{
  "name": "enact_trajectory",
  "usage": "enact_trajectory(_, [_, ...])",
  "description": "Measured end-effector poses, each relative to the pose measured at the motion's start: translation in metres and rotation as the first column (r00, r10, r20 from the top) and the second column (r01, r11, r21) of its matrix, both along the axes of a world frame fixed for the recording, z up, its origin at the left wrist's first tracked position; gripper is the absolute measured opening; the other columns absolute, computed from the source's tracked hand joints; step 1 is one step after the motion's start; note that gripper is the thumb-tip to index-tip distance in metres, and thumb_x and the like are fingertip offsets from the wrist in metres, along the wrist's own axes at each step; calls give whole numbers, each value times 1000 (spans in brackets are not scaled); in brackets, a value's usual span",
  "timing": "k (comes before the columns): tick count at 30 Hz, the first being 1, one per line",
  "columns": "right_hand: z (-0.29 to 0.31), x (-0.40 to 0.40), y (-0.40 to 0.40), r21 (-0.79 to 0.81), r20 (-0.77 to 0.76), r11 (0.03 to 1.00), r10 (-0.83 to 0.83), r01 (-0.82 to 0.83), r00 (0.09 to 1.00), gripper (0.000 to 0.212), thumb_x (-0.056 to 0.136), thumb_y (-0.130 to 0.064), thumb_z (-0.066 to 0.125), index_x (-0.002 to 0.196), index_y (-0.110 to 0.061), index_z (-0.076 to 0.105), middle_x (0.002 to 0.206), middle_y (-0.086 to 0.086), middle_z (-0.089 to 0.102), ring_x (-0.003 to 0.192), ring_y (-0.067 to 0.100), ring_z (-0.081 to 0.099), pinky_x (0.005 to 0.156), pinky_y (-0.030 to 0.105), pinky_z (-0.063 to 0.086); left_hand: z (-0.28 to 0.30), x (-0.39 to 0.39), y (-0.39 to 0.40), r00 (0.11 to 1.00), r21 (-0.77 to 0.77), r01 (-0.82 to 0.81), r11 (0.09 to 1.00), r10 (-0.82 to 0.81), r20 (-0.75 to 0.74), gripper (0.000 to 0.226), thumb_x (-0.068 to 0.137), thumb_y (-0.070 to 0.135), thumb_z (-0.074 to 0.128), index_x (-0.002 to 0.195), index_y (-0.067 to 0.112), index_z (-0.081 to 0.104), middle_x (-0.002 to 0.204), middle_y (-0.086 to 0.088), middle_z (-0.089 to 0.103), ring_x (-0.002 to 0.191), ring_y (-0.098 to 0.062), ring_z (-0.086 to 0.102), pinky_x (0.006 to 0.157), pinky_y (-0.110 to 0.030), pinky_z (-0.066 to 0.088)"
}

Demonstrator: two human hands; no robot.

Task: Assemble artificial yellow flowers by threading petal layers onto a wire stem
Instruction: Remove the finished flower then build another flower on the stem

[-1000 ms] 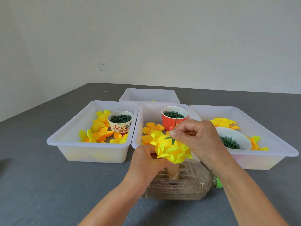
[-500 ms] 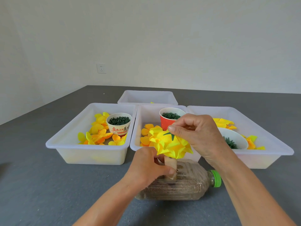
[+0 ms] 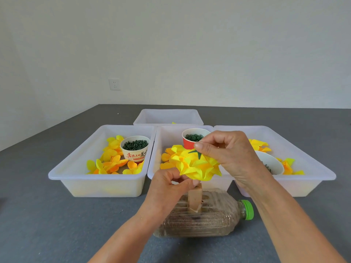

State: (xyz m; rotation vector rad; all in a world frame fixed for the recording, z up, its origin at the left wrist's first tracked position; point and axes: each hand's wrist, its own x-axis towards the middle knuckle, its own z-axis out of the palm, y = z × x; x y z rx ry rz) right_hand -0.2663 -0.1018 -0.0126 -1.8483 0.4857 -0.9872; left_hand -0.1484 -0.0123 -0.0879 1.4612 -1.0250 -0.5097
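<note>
Centre frame: right hand [image 3: 228, 156] pinches green calyx [image 3: 197, 153] atop flower [image 3: 195, 166]; left hand [image 3: 167, 188] pinches beneath (stem hidden). Loose pinch risks layers sliding apart.

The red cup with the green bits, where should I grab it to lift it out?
Grip the red cup around its side wall, coming from the left. It stands upright in the middle bin, and the right hand and yellow flower block its right and front.
</note>
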Motion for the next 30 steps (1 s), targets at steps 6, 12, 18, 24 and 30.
enact_trajectory(6, [4, 1, -1, 47, 85, 999, -24, 20, 996, 9, 76, -12, 74, 68, -9, 72, 59, -2, 66, 55, 2, 54, 54, 14, 43, 2, 2, -1, 993, 19, 21, 1000, -23, 118, 16, 75, 19, 76, 61, 25, 71, 77, 8, 67, 66, 2, 57, 62, -11, 41])
enact_trajectory(12, [19, 12, -15, 526, 366, 849, -162, -60, 916, 18, 74, -11, 70, 56, -14, 69, 50, -3, 62, 41, 7, 56, 41, 14, 43, 3, 7, 3, 989, 32, 30, 999, -35, 142, 13, 74, 22, 76, 63, 26, 72, 78, 4, 68, 76, -12, 62, 68, -20, 46])
enact_trajectory(18, [-7, 29, -38, 851, 495, 330, -245, -408, 834, 24, 91, -10, 47, 68, -13, 54, 45, 1, 59, 35, 11, 54, 39, 12, 41, 25, 12, 3, 988, 107, 131, 986, -139, 67, 13, 67, 30, 78, 70, 18, 75, 76, -2, 71, 73, -9, 61, 70, -21, 47])
enact_trajectory(24, [-28, 58, -52, 820, 568, 233, -228, -522, 791, 16, 89, -11, 53, 74, -7, 56, 49, 5, 60, 37, 14, 56, 38, 14, 45, 67, 27, -34, 955, 29, 46, 999, -36, -294, 35, 85, 44, 56, 90, 13, 69, 86, -5, 74, 66, -9, 64, 57, -20, 50])
enact_trajectory(30, [-34, 85, -71, 786, 612, 247, -187, -566, 768, 24, 59, -4, 62, 84, -1, 60, 62, 11, 64, 46, 17, 60, 41, 18, 50, 80, 47, -80, 876, -3, 63, 998, -57, -480, 14, 81, 26, 67, 81, 12, 65, 71, -4, 67, 59, -14, 62, 49, -19, 50])
